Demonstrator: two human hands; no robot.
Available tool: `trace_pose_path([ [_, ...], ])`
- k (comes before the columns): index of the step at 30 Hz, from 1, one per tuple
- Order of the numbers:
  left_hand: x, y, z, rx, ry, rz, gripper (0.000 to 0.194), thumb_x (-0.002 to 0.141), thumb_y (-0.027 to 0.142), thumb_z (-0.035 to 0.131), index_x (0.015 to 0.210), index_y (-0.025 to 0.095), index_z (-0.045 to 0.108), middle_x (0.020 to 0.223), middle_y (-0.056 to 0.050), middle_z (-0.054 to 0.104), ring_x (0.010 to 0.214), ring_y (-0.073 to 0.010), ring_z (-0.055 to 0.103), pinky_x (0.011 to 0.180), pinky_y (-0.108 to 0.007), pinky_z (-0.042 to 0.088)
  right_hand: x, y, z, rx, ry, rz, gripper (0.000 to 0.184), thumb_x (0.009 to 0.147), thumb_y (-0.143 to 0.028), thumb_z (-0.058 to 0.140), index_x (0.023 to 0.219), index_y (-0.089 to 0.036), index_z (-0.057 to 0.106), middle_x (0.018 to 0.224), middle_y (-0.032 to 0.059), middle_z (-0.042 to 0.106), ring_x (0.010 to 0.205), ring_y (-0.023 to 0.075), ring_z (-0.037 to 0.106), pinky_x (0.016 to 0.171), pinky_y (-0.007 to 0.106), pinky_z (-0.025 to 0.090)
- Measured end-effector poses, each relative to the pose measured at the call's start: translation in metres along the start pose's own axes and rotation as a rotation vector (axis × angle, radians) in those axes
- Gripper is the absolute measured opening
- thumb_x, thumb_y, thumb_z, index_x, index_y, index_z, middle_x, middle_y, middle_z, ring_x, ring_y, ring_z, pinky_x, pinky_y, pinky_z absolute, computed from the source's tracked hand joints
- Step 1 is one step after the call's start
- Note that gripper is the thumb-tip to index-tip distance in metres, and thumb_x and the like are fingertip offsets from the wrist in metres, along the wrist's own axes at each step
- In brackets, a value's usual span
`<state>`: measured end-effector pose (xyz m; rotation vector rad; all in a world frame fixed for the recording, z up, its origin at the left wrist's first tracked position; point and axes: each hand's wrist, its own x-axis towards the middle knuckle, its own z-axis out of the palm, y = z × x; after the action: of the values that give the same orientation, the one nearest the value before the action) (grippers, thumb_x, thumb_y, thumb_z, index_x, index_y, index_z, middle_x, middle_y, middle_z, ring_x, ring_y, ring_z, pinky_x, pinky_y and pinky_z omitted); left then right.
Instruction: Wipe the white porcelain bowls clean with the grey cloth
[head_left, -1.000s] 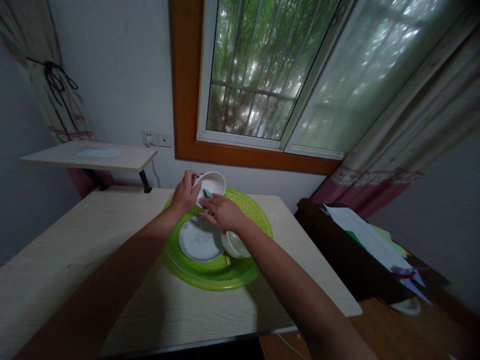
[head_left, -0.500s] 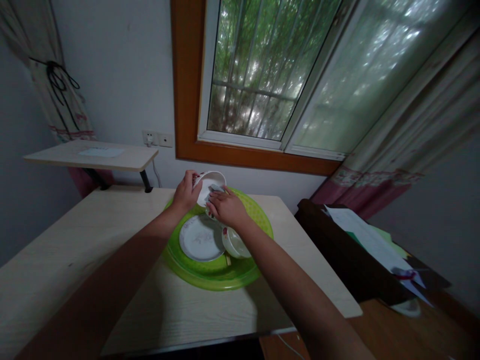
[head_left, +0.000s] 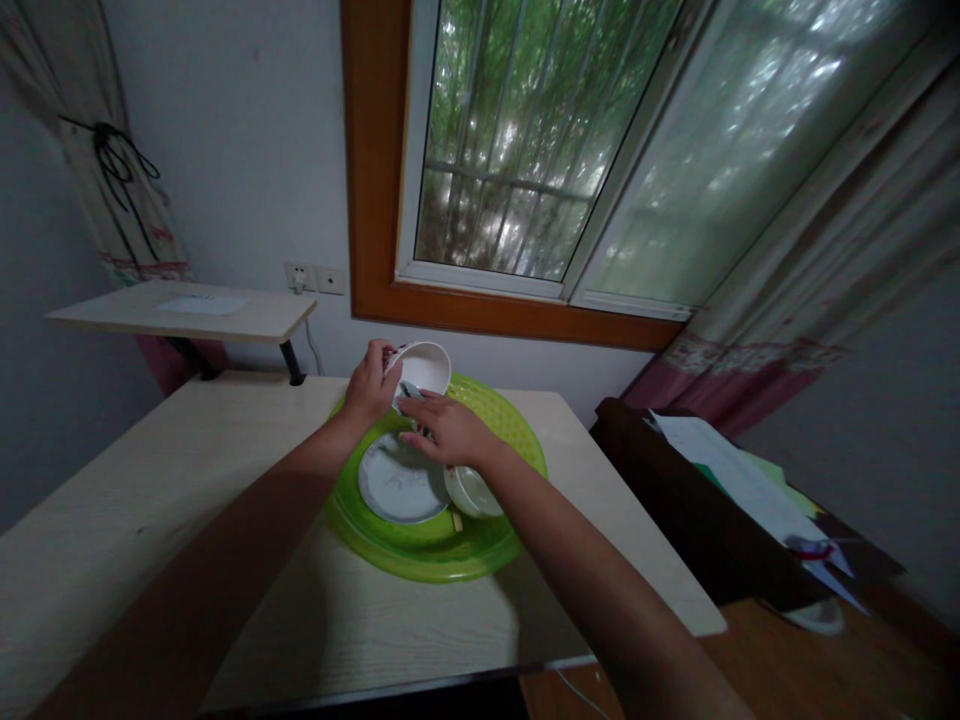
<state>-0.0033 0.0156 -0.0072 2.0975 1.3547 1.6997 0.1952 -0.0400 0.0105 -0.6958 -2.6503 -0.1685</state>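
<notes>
My left hand (head_left: 370, 386) clamps a tilted white bowl (head_left: 430, 367), dark-patterned outside, by its left side; I cannot tell if my right hand (head_left: 450, 425) grips the greyish cloth (head_left: 409, 389).

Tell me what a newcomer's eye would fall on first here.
Probably the bright green basin on the pale table, with a white plate lying in it. Above its far side, the left hand holds a tilted bowl, while the right hand has what looks like a greyish cloth against it. Behind, green foliage fills the barred window.
</notes>
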Motion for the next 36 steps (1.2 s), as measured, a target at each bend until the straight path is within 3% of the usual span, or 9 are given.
trace_pose_path([
  [6, 0.0006, 0.0031, -0.0003, 0.004, 0.006, -0.023, 0.026, 0.093, 0.035, 0.048, 0.116, 0.022, 0.048, 0.100, -0.007, 0.060, 0.093, -0.0222, 0.059, 0.087, -0.038, 0.047, 0.0019, 0.0043, 0.0043, -0.094, -0.018, 0.103, 0.045, 0.101, -0.041, 0.051, 0.136, -0.016, 0.058, 0.137, 0.0117, 0.065, 0.129, 0.0225, 0.060, 0.122, 0.042, 0.031],
  [15, 0.0011, 0.0029, 0.0011, -0.006, 0.021, -0.033, 0.029, 0.091, 0.035, 0.049, 0.116, 0.021, 0.048, 0.099, -0.007, 0.060, 0.090, -0.0221, 0.060, 0.084, -0.037, 0.047, 0.0018, 0.0054, 0.0049, -0.271, 0.071, 0.222, 0.043, 0.095, -0.034, 0.061, 0.132, -0.012, 0.060, 0.145, 0.0194, 0.056, 0.140, 0.0266, 0.049, 0.125, 0.051, 0.017],
  [21, -0.0008, 0.0034, -0.0005, 0.007, 0.012, -0.026, 0.035, 0.090, 0.036, 0.052, 0.120, 0.020, 0.045, 0.100, -0.008, 0.060, 0.090, -0.0215, 0.060, 0.083, -0.037, 0.048, 0.0000, 0.0035, 0.0085, -0.199, -0.030, 0.093, 0.052, 0.097, -0.038, 0.058, 0.139, -0.008, 0.055, 0.145, 0.0196, 0.056, 0.138, 0.0267, 0.052, 0.124, 0.046, 0.026],
  [26, -0.0005, 0.0002, 0.0005, -0.032, 0.034, -0.001, 0.033, 0.090, 0.035, 0.052, 0.119, 0.021, 0.044, 0.100, -0.007, 0.059, 0.090, -0.0204, 0.060, 0.084, -0.036, 0.048, -0.0005, 0.0032, 0.0079, -0.124, -0.022, -0.010, 0.054, 0.099, -0.037, 0.054, 0.146, -0.011, 0.048, 0.147, 0.0171, 0.055, 0.135, 0.0237, 0.055, 0.122, 0.042, 0.031],
  [30, 0.0007, -0.0004, 0.0013, -0.115, 0.049, -0.014, 0.030, 0.091, 0.036, 0.050, 0.116, 0.022, 0.043, 0.098, -0.005, 0.057, 0.091, -0.0197, 0.060, 0.085, -0.036, 0.048, 0.0013, 0.0070, 0.0077, -0.128, -0.008, 0.015, 0.049, 0.097, -0.028, 0.059, 0.144, -0.016, 0.051, 0.142, 0.0143, 0.060, 0.128, 0.0218, 0.060, 0.117, 0.039, 0.038],
  [36, 0.0038, -0.0033, 0.0030, -0.276, 0.003, -0.106, 0.031, 0.091, 0.039, 0.047, 0.116, 0.022, 0.041, 0.094, -0.005, 0.058, 0.084, -0.0200, 0.060, 0.078, -0.037, 0.049, 0.0040, 0.0095, 0.0002, -0.254, 0.009, 0.079, 0.031, 0.095, -0.017, 0.061, 0.126, -0.017, 0.065, 0.128, 0.0103, 0.070, 0.115, 0.0239, 0.067, 0.113, 0.042, 0.040],
])
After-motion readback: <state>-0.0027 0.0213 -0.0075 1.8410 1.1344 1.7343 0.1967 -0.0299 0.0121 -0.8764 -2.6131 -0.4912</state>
